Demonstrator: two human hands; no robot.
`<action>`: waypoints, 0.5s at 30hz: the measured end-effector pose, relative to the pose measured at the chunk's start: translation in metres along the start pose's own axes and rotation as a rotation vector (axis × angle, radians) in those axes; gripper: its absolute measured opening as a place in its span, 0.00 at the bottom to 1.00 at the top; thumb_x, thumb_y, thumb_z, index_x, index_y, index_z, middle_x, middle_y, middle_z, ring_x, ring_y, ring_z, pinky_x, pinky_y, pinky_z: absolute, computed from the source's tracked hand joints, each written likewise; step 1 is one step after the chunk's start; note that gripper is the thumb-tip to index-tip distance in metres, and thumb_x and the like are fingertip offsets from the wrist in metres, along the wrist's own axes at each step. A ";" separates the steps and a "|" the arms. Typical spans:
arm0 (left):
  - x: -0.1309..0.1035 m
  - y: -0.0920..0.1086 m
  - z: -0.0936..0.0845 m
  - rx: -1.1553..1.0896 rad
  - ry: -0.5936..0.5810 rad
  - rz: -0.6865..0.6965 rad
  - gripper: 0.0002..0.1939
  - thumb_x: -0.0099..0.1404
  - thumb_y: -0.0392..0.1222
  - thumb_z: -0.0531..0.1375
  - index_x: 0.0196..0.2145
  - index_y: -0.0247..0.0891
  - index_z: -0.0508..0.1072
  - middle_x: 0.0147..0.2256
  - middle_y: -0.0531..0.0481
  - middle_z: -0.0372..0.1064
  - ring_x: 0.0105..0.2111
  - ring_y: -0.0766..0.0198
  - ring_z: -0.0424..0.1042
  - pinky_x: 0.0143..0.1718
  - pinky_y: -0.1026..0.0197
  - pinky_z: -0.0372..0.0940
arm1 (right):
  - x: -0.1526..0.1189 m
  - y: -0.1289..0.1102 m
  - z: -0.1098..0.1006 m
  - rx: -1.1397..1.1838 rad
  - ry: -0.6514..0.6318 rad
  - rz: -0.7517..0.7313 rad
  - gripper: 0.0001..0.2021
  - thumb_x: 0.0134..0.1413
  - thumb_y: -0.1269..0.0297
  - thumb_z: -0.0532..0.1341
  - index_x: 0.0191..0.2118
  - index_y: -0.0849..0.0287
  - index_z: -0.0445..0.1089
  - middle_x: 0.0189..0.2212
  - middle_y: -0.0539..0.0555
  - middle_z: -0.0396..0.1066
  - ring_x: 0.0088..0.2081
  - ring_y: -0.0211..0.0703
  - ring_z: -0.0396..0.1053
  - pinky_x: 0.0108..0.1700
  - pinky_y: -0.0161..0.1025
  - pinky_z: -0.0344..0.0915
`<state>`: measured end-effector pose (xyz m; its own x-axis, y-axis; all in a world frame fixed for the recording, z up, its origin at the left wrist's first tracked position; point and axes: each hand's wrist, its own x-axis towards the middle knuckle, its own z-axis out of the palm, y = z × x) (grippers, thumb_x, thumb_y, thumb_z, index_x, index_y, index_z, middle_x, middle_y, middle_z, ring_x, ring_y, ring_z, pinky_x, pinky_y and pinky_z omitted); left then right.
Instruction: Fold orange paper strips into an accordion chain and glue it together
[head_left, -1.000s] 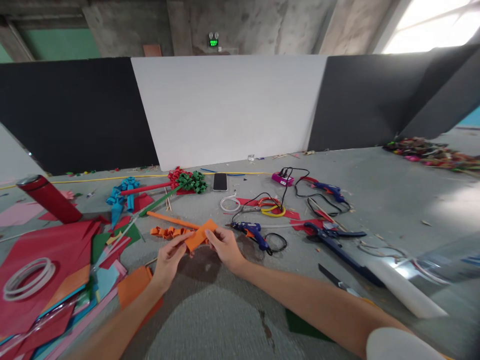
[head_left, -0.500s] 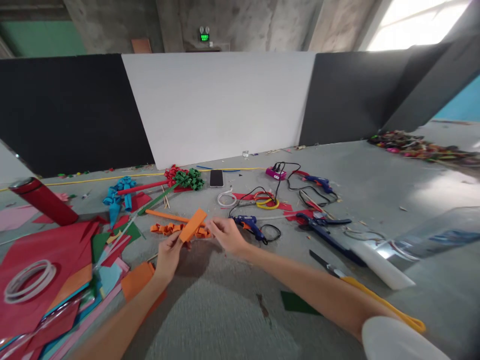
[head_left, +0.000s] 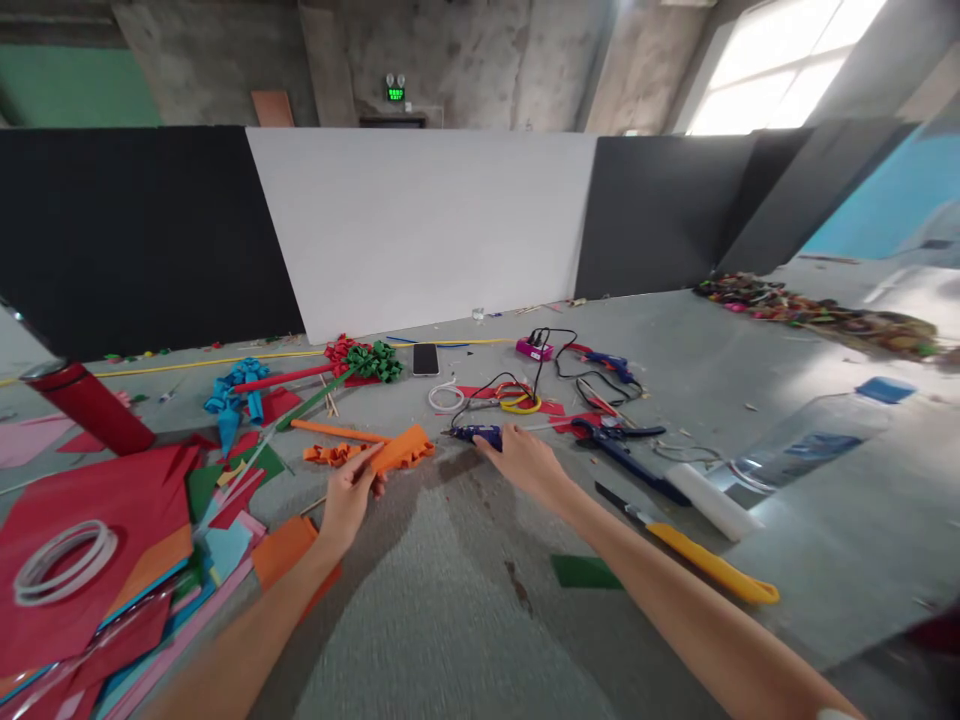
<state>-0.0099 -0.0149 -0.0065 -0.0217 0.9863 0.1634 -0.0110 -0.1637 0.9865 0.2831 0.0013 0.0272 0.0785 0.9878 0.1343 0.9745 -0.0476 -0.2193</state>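
Note:
My left hand point(head_left: 352, 500) pinches an orange paper strip point(head_left: 399, 447) by its lower left end. Curled orange paper pieces point(head_left: 334, 455) lie on the floor beside it, just below an orange stick point(head_left: 337, 430). To the right, my right hand point(head_left: 521, 458) has its fingers closed round the dark blue glue gun point(head_left: 480, 434), covering its handle. The gun's nozzle points left, toward the orange strip. Orange paper sheets point(head_left: 289, 552) rest on the floor near my left forearm.
Red and green paper flowers point(head_left: 375, 361), a phone point(head_left: 426, 359) and a purple power strip point(head_left: 534, 348) lie ahead. Blue pliers point(head_left: 630, 462), a yellow-handled knife point(head_left: 712, 565) and a bottle point(head_left: 817, 435) are right; a red flask point(head_left: 97, 408) and coloured sheets are left.
My right hand has left the orange strip, moved right and closed on the glue gun. The strip in my left hand has tilted flatter. The view has shifted right.

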 end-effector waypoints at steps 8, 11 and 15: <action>0.000 -0.006 0.000 0.029 -0.024 -0.045 0.26 0.58 0.50 0.64 0.49 0.31 0.77 0.25 0.50 0.73 0.21 0.68 0.67 0.23 0.66 0.61 | 0.004 -0.006 0.009 0.061 -0.096 0.077 0.24 0.63 0.44 0.52 0.43 0.64 0.69 0.38 0.68 0.76 0.41 0.61 0.75 0.38 0.46 0.65; 0.001 -0.005 -0.002 0.098 0.013 -0.027 0.23 0.59 0.54 0.64 0.43 0.32 0.80 0.24 0.51 0.70 0.22 0.67 0.66 0.23 0.65 0.61 | 0.001 -0.008 0.010 0.020 -0.015 0.068 0.20 0.63 0.50 0.54 0.43 0.64 0.68 0.37 0.67 0.75 0.40 0.60 0.75 0.38 0.44 0.64; 0.001 -0.001 -0.003 0.286 0.165 0.211 0.19 0.59 0.54 0.64 0.21 0.36 0.74 0.24 0.51 0.66 0.27 0.65 0.66 0.29 0.64 0.62 | -0.003 -0.011 0.012 0.036 0.113 0.018 0.16 0.63 0.56 0.55 0.46 0.65 0.66 0.38 0.65 0.75 0.39 0.56 0.75 0.38 0.42 0.63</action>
<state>-0.0128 -0.0136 -0.0071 -0.1546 0.9112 0.3818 0.2895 -0.3277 0.8993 0.2696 0.0010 0.0181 0.1208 0.9637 0.2382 0.9648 -0.0575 -0.2567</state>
